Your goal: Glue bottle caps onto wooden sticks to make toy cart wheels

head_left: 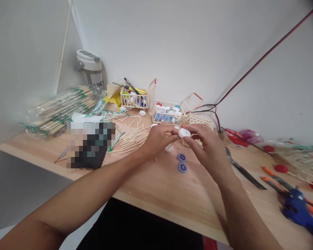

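Observation:
Between the thumb and fingers of my right hand [208,147] is a white bottle cap [184,133] with a small dark spot in its face. My left hand [160,139] is closed in a pinch just left of that cap; what its fingertips hold, if anything, is hidden. Below the left fingers a white round piece [169,148] shows on the table, partly covered. Two blue caps [182,167] with dark swirl marks lie side by side below my hands. Cut wooden sticks [131,141] are scattered to the left of my left hand.
Small stick-built carts [169,111] full of bottle caps stand along the wall. Bagged sticks [65,107] and a tumbler [91,67] are at the left, near a dark, pixelated object [91,151]. Pliers [246,173] and a blue glue gun [296,205] lie right; a red-black cable [266,52] crosses the wall.

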The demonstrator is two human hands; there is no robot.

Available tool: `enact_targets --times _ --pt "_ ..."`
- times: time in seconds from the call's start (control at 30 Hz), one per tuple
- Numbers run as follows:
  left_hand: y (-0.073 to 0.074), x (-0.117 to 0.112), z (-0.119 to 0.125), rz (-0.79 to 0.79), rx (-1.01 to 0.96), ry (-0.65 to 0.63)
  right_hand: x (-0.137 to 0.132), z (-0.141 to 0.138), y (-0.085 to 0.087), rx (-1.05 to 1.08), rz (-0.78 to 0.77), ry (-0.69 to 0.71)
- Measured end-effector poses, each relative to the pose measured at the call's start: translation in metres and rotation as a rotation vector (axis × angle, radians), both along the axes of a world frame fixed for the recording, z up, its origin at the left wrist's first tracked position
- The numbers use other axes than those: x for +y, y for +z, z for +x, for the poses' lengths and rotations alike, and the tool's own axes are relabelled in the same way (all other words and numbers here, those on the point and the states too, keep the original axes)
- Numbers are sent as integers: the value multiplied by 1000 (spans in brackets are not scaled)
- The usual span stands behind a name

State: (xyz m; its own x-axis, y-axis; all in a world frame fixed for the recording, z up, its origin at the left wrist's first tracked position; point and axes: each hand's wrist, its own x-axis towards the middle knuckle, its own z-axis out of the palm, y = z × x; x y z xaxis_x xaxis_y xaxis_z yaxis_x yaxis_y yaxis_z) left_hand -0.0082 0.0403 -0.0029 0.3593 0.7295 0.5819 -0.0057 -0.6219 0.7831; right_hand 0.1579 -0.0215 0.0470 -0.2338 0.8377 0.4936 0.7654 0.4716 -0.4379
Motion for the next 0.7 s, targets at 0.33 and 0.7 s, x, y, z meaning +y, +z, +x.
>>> enact_targets --times 0.33,0.7 --pt "0 -1 1 -10 -5 -4 3 2 -5 70 16 -26" --pt "-1 0 1 5 16 30 5 9 -4 862 -378 2"
